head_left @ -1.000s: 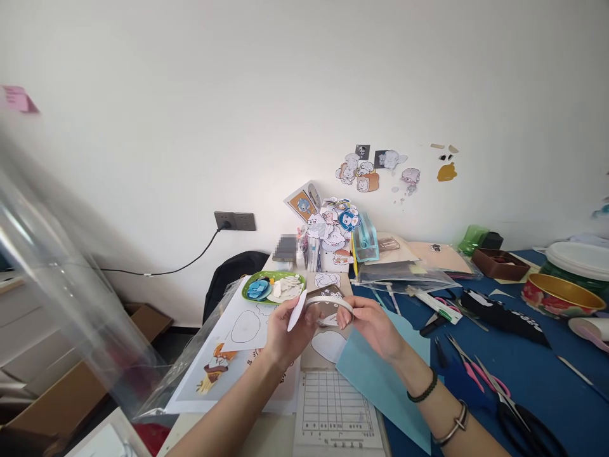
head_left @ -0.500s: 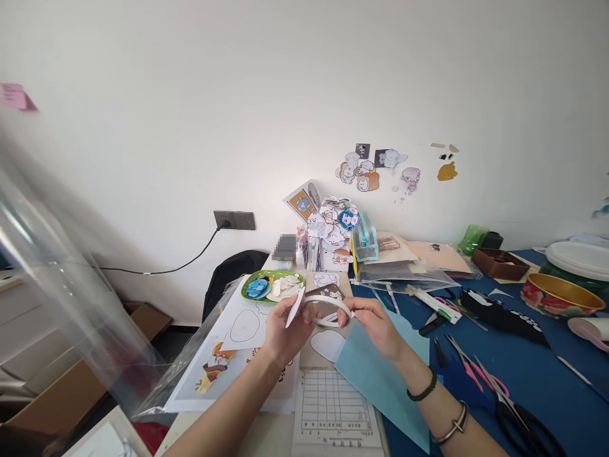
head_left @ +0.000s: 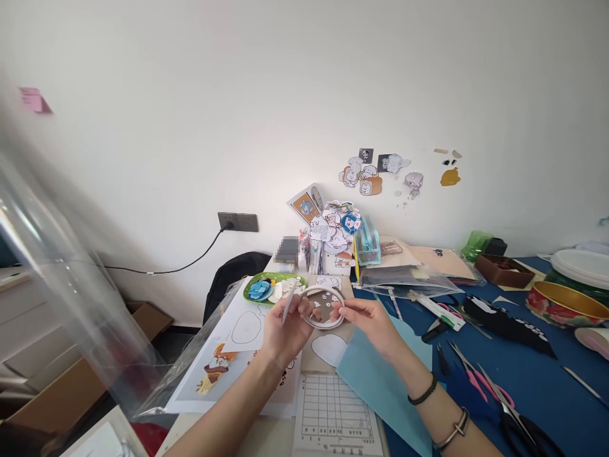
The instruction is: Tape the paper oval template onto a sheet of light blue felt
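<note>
My left hand [head_left: 284, 331] pinches a thin white cut-out piece [head_left: 288, 304], seen nearly edge-on. Its other fingertips curl at the left side of a white ring [head_left: 327, 288] that looks like a roll of tape. On the ring's right side, my right hand [head_left: 373, 322] is closed with thumb and fingers. Through the ring a dark card with small white shapes shows. Below lies a white rounded paper cut-out [head_left: 330, 350] on a beige board. Behind the left hand stands a green tray [head_left: 247, 296] with blue and white pieces.
Light blue sheet [head_left: 394, 374] lies under my right forearm. To the right on the blue mat are pink-handled scissors [head_left: 480, 384], black-handled scissors [head_left: 537, 435] and a floral tin [head_left: 566, 308]. A gridded sheet [head_left: 335, 409] lies in front. Clear plastic [head_left: 71, 273] rises at left.
The ring has tilted up to face me more and shifted slightly left. My right hand has moved a little left with it. The white piece remains in my left hand.
</note>
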